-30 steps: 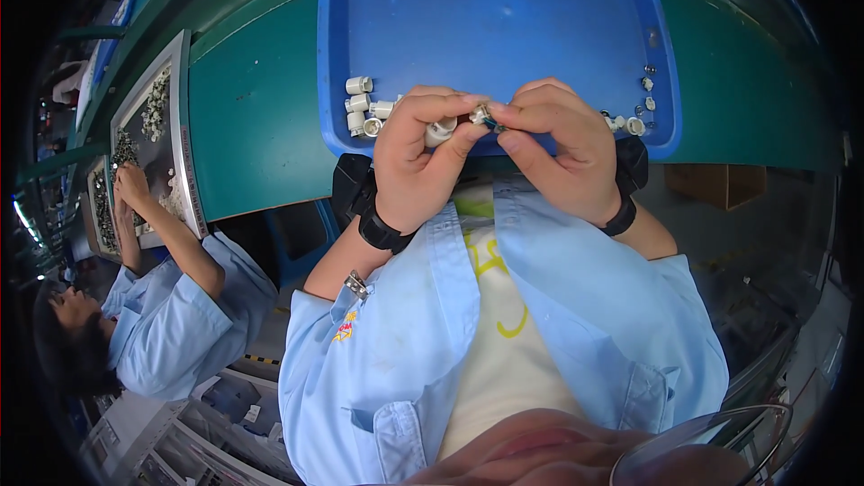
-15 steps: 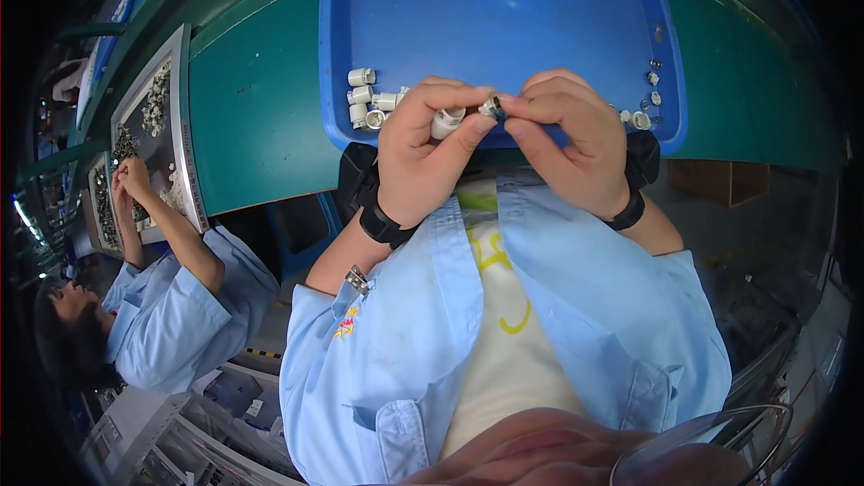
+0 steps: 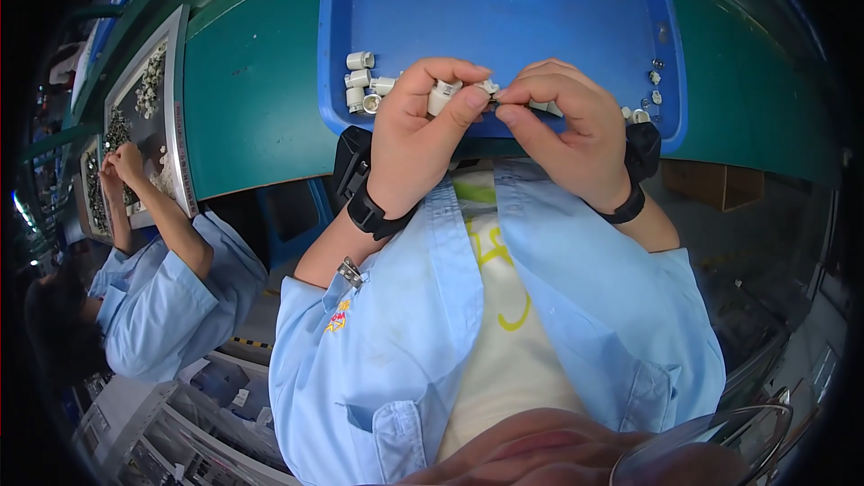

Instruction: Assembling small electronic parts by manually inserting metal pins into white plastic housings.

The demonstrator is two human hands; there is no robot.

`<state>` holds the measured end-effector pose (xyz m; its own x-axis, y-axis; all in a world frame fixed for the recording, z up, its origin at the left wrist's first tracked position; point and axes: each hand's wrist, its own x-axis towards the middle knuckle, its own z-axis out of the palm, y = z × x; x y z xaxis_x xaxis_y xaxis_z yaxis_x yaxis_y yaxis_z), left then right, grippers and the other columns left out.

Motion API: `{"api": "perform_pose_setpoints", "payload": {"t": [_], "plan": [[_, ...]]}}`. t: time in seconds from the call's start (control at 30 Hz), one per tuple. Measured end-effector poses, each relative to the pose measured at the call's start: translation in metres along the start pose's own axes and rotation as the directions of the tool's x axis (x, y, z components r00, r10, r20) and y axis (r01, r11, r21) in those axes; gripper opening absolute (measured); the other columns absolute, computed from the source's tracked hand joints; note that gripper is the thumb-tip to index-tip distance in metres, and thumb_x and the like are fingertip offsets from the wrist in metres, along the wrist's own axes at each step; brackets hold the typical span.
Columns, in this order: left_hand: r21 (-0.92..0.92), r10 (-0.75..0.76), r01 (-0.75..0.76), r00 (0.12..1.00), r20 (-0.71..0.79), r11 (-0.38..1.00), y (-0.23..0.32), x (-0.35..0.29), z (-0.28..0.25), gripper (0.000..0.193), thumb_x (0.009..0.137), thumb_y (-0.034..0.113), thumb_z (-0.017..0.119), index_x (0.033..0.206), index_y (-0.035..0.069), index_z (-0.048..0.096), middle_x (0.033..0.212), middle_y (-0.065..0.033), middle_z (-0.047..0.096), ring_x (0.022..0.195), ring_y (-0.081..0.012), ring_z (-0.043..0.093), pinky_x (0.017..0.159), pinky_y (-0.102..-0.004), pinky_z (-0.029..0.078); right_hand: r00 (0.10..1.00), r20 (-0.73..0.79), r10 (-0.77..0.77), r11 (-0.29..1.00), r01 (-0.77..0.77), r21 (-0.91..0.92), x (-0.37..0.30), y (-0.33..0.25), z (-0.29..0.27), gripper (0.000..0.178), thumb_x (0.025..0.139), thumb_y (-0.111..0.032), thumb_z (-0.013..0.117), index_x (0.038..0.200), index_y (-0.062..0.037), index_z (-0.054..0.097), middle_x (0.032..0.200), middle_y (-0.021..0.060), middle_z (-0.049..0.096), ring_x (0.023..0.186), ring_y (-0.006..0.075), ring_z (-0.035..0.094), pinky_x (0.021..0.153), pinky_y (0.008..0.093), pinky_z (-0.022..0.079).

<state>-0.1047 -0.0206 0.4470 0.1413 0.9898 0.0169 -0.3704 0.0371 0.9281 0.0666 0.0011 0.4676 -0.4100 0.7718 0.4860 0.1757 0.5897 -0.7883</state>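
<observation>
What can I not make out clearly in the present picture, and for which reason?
In the head view:
Small white part: partly covered by fingers of the left hand.
White cylinder: one end hidden behind the left hand.
Blue tray: far edge cut off by the picture's top.
Loose pieces in the framed tray: too small to tell apart.

The fingers (image 3: pixel 470 99) partly hide the small white part (image 3: pixel 489 87), and the top edge crops the blue tray (image 3: pixel 504 9).
</observation>
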Motion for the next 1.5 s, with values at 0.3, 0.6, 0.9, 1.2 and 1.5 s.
{"api": "perform_pose_setpoints", "payload": {"t": [0.3, 0.6, 0.9, 1.2, 1.5], "plan": [[0.027, -0.008, 0.007, 1.0, 0.015, 1.0, 0.003, -0.003, -0.012, 0.022, 0.083, 0.004, 0.063, 0.104, 0.002, 0.057, 0.094, -0.002, 0.058, 0.086, -0.0076, 0.056, 0.075, -0.0201, 0.046, 0.999, -0.008, 0.046, 0.998, -0.045, 0.036, -0.003, 0.003, 0.013, 0.013, 0.073, 0.004, 0.064, 0.085, -0.0003, 0.06, 0.08, 0.0096, 0.061, 0.074, 0.0195, 0.057, 0.067, 0.0273, 0.045], [0.317, 0.18, -0.191, 0.982, 0.063, 0.929, -0.001, -0.003, -0.011, 0.02, 0.08, -0.002, 0.062, 0.1, 0.001, 0.061, 0.097, -0.0058, 0.059, 0.087, -0.0114, 0.057, 0.076, -0.0216, 0.046, 0.999, 0.003, -0.055, 0.992, 0.055, -0.11, 0.004, 0.002, 0.003, 0.014, 0.075, 0.003, 0.064, 0.089, 0.0012, 0.06, 0.085, 0.0092, 0.061, 0.078, 0.0168, 0.057, 0.069, 0.0259, 0.044], [0.307, 0.299, -0.31, 0.951, 0.083, 0.9, -0.007, -0.005, -0.009, 0.018, 0.079, -0.005, 0.06, 0.096, 0.001, 0.06, 0.097, -0.0079, 0.059, 0.087, -0.013, 0.058, 0.077, -0.0229, 0.046, 0.964, 0.094, 0.248, 0.942, -0.263, 0.207, 0.0, 0.007, 0.006, 0.021, 0.078, -0.002, 0.064, 0.099, 0.001, 0.062, 0.088, 0.0081, 0.062, 0.079, 0.0147, 0.057, 0.069, 0.0248, 0.044], [0.105, 0.228, -0.237, 0.969, 0.091, 0.966, -0.009, -0.005, -0.005, 0.024, 0.087, 0.002, 0.054, 0.109, 0.001, 0.044, 0.096, -0.0081, 0.057, 0.089, -0.0124, 0.055, 0.077, -0.0229, 0.045, 0.998, 0.021, 0.061, 0.993, -0.063, 0.102, 0.0, 0.004, -0.001, 0.022, 0.077, -0.003, 0.065, 0.098, 0.0017, 0.062, 0.089, 0.0093, 0.064, 0.079, 0.0175, 0.058, 0.07, 0.026, 0.044], [0.035, 0.13, -0.137, 0.979, 0.158, 0.99, -0.015, -0.001, -0.016, 0.026, 0.091, 0.013, 0.051, 0.112, 0.003, 0.038, 0.087, -0.0026, 0.049, 0.078, -0.0088, 0.047, 0.074, -0.0193, 0.039, 0.999, 0.023, -0.022, 0.998, 0.021, 0.056, 0.0, 0.017, -0.01, 0.026, 0.072, -0.004, 0.07, 0.096, 0.0013, 0.064, 0.087, 0.0094, 0.064, 0.078, 0.0193, 0.058, 0.071, 0.0283, 0.045]]}}
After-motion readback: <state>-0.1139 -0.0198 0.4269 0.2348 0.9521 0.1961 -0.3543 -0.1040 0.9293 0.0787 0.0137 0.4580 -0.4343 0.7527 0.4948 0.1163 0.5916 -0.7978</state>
